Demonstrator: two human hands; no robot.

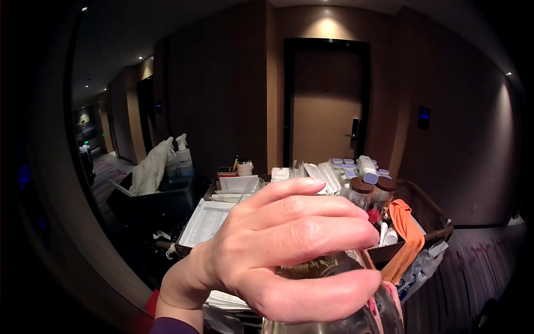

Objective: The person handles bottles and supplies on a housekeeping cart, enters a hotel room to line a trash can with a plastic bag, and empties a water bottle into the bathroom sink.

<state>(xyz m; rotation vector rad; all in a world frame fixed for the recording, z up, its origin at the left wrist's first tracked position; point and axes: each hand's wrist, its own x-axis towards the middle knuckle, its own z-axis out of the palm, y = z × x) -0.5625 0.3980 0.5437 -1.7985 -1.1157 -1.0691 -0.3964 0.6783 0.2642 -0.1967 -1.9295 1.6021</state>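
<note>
My left hand (295,239) reaches in from the lower left, palm down, its fingers curved over a clear glass vessel (356,325). The thumb lies across the near side of the glass, and the hand hides much of the vessel. At the vessel's right edge, a small part of my right hand (392,292) shows against the glass; most of that hand is hidden. Behind is a cart tray (442,229) with printed sheets (207,222), small white bottles (367,167), brown-lidded jars (361,186) and an orange cloth (409,236).
A dark bin (130,207) at the left holds a white cloth (150,170) and a spray bottle (182,158). Clear plastic bags (425,270) hang at the cart's right side. Beyond stand a closed door (325,100) and corridor walls, with patterned carpet (473,273) at the right.
</note>
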